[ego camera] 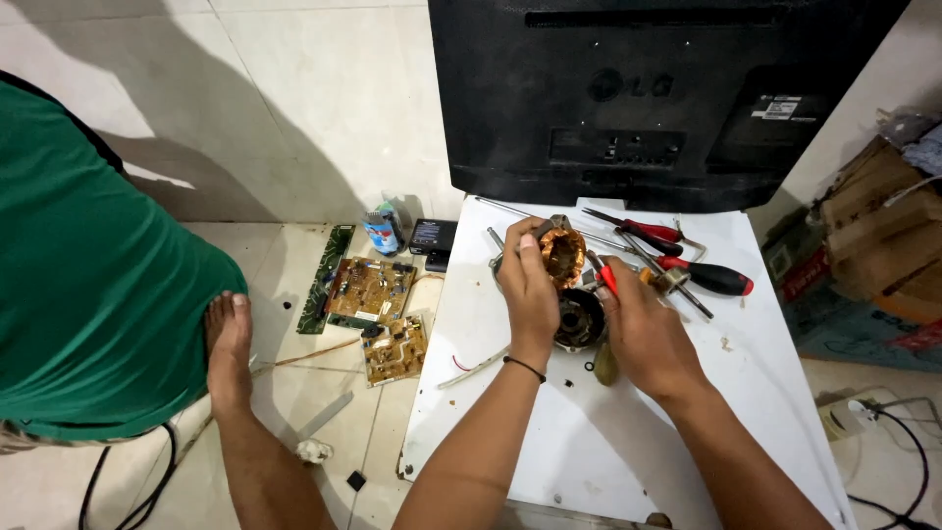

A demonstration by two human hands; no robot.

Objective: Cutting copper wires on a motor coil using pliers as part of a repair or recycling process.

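My left hand (528, 291) grips a small motor part with copper windings (563, 255), holding it up over a white board (510, 393). My right hand (640, 329) holds a red-handled tool (606, 280) against the motor, just right of the windings. Below the two hands sits the motor's dark round housing (581, 320). A thin black band circles my left wrist.
A black monitor back (648, 98) stands at the board's far edge. Red-handled pliers (643, 232) and a screwdriver (708, 278) lie right of the hands. Circuit boards (371, 290) and a small bottle (381, 232) lie on the tiled floor. Another person in green, barefoot (228, 353), stands left. Cardboard boxes (878, 245) sit right.
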